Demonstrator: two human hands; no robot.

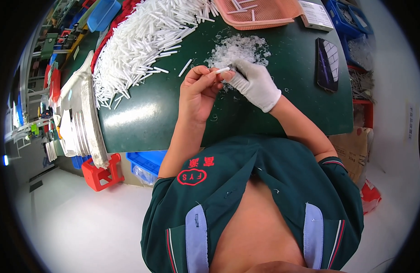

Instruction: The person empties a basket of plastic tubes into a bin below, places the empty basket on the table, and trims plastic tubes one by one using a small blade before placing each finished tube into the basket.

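Observation:
Between my hands is a short white plastic tube (222, 70), pinched in the fingertips of my bare left hand (198, 93). My right hand (256, 86) wears a white glove, and its closed fingers meet the right end of that tube. Whatever sits inside the gloved fingers is too small and hidden to name. Just beyond the hands lies a heap of clear, curly plastic trimmings (239, 49). A big pile of similar white tubes (137, 45) spreads over the far left of the table, with one loose tube (185, 68) apart from it, left of the trimmings.
At the far edge of the dark green table (146, 132) stands a pink basket (260, 26) with several tubes inside. A white box (316, 16) and a phone (327, 65) lie to the right. Below the table's left side are a red stool (103, 173) and a blue bin (146, 160).

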